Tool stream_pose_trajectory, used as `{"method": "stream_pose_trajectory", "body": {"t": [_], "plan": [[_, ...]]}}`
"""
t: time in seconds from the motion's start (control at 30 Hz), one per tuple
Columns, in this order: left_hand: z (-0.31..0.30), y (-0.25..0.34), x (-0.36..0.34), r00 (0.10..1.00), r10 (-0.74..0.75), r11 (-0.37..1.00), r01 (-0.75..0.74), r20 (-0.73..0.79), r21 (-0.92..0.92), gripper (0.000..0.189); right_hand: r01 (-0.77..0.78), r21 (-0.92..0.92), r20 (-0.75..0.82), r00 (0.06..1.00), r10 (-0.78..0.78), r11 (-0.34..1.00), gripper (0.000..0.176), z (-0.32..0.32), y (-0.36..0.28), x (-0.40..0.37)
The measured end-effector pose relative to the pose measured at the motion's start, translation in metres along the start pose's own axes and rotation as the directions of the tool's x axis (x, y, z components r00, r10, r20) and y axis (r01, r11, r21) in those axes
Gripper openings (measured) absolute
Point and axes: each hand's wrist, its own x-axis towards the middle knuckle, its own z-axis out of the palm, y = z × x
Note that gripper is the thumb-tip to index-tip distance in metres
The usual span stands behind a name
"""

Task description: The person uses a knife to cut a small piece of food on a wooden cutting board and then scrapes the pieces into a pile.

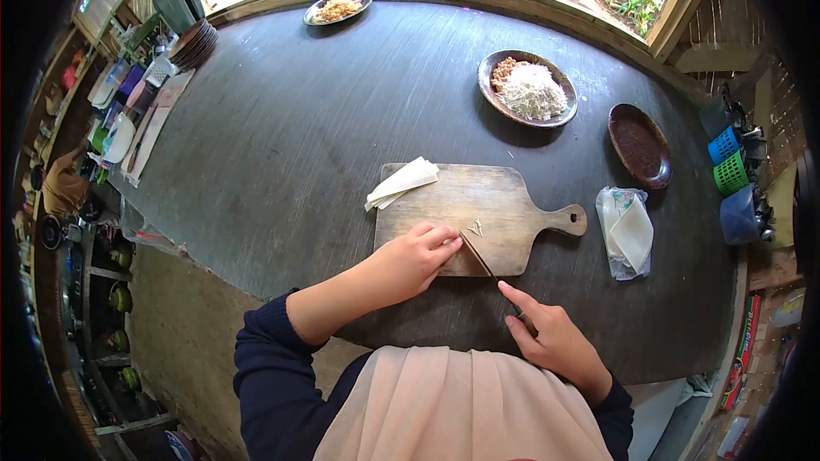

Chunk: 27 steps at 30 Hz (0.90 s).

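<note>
My right hand (551, 337) is wrapped round the handle of a knife (480, 261), whose blade lies over the front part of a wooden cutting board (504, 196). Beside the blade tip, my left hand (418, 260) rests on the board with its fingers bent together; what they press on is hidden under them. A few thin pale shreds (476, 227) lie just right of the blade. Flat white strips (403, 183) are stacked at the board's upper left corner. To the right of the board, a plastic packet (623, 233) has a white folded sheet on it.
A round plate (487, 85) of white shreds and brown bits stands behind the board. An oval brown dish (639, 145) is at the right, and a smaller plate (311, 15) of food at the back. Stacked brown plates (195, 44) stand far left; colored baskets (730, 174) hang far right.
</note>
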Motion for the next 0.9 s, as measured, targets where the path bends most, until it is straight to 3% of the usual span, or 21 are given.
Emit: {"method": "stream_pose_trajectory", "body": {"t": [0.5,0.9], "plan": [[0.004,0.004,0.000,1.000,0.001,1.000,-0.001,-0.026,0.011,0.042,0.096,-0.089,-0.032,0.995,-0.099,0.991,0.048,0.005,0.011,-0.002],[0.004,0.006,0.000,1.000,-0.009,0.998,0.011,-0.029,0.066,0.043,0.019,-0.021,-0.002,1.000,-0.019,1.000,0.044,-0.008,0.013,0.001]]}}
